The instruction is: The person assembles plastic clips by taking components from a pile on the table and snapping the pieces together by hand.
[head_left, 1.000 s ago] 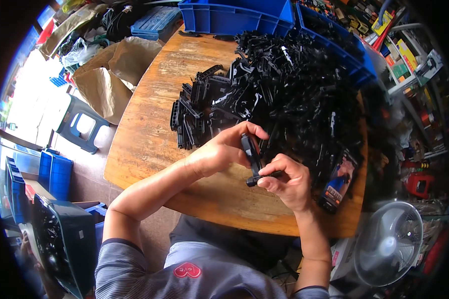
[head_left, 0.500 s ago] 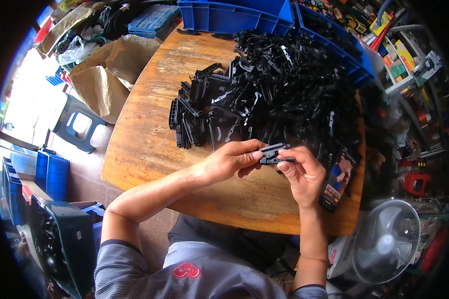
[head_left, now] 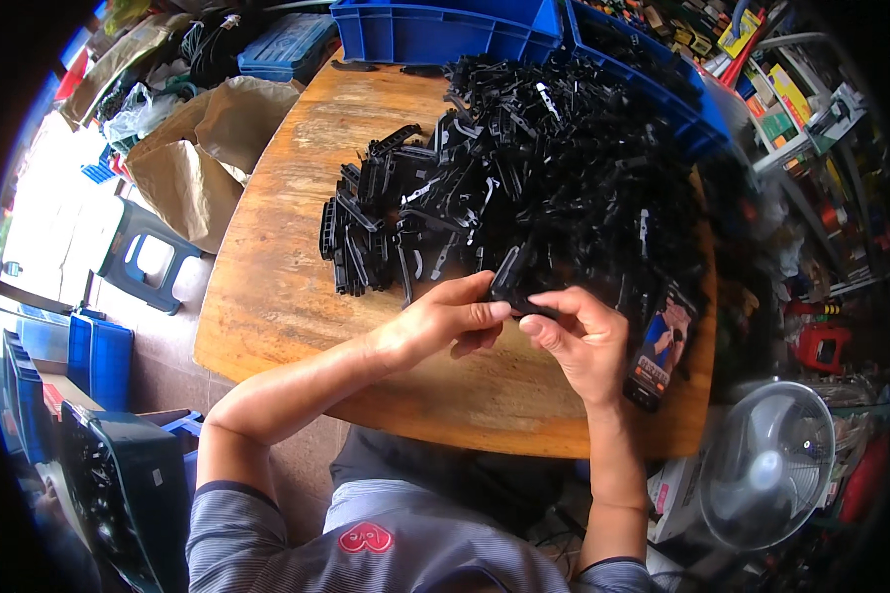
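1. The surface point(head_left: 277, 247) is a broad wooden tabletop with a curved edge, its honey-brown grain worn and scuffed into pale patches.
2. A large, tangled heap of black parts point(head_left: 564, 168) covers its far middle and right; they look like plastic, mostly slim, ribbed or bar-shaped, a few with light glints.
3. A blue plastic crate point(head_left: 445, 38) with ribbed, straight walls stands at the far edge, behind the heap.
4. The left hand point(head_left: 430, 326) comes in from the left, its thumb and fingers pinched nearly together on one end of a small dark piece.
5. The right hand point(head_left: 588, 346) faces it, thumb and fingertips closed around the other end.
6. A phone point(head_left: 655, 356), slim and rectangular with a coloured screen, lies just right of the right hand.
7. The small dark piece point(head_left: 520, 299) sits between both sets of fingers, near the heap's front edge; its exact outline blends into the black behind.
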Tool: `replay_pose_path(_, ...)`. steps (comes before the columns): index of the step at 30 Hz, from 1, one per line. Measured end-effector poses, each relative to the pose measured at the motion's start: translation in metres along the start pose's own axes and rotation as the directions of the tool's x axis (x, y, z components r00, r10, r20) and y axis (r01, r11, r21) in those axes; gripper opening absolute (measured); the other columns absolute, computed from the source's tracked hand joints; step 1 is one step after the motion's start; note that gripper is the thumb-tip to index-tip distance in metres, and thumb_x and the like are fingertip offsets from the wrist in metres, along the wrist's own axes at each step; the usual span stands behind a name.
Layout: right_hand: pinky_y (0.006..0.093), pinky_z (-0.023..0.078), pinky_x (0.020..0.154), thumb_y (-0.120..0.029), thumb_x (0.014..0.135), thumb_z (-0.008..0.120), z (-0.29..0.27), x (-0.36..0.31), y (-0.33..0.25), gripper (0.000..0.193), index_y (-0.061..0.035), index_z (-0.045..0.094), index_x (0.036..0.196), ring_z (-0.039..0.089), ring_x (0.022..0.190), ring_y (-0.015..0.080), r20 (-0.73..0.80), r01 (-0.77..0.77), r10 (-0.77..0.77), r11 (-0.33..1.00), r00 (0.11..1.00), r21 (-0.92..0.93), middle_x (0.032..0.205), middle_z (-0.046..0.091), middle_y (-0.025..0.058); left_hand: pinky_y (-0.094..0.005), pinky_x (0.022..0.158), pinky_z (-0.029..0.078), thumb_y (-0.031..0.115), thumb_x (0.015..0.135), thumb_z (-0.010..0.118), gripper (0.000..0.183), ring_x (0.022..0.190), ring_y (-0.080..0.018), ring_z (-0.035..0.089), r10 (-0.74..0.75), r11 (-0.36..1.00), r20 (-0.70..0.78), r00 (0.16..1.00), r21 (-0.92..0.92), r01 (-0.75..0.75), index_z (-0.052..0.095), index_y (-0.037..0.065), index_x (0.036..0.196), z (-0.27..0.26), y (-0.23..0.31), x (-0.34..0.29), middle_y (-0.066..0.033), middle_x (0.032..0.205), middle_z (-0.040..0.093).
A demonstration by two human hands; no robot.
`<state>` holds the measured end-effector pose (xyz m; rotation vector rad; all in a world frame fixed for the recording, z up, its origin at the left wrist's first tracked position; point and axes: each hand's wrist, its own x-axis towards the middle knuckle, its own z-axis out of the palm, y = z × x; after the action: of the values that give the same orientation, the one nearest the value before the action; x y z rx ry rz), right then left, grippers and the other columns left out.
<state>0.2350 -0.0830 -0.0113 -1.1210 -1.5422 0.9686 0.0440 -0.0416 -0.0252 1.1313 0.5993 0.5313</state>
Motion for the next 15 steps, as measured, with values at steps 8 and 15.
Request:
replay_pose_path(8, 0.022, 0.049, 0.073, -0.005, 0.078, 0.072, -0.0026, -0.0002, 0.0013, 0.025, 0.0015, 0.064, 0.1, 0.06, 0.083, 0.0094, 0.024, -0.078, 0.075, 0.989, 0.997, 0.128, 0.091, 0.061, 0.0032, -0.0211, 0.051, 0.036, 0.035, 0.095, 0.048, 0.031, 0.054, -0.0086, 0.043, -0.14, 0.988, 0.011, 0.99, -0.063, 0.141, 0.051, 0.004, 0.1, 0.0, 0.0024, -0.0007, -0.0012, 0.066, 0.048)
replay_pose_path(15, 0.0196, 0.045, 0.064, -0.009, 0.083, 0.067, -0.0059, 0.0022, 0.0025, 0.016, 0.0025, 0.062, 0.094, 0.056, 0.07, 0.0085, -0.005, -0.006, 0.007, 0.981, 1.0, 0.193, 0.082, 0.057, 0.0025, -0.0243, 0.052, 0.038, 0.026, 0.091, 0.055, 0.025, 0.059, -0.008, 0.047, -0.117, 0.99, 0.01, 0.993, 0.085, 0.116, 0.054, 0.003, 0.103, 0.0012, 0.0049, -0.0009, -0.0013, 0.068, 0.05)
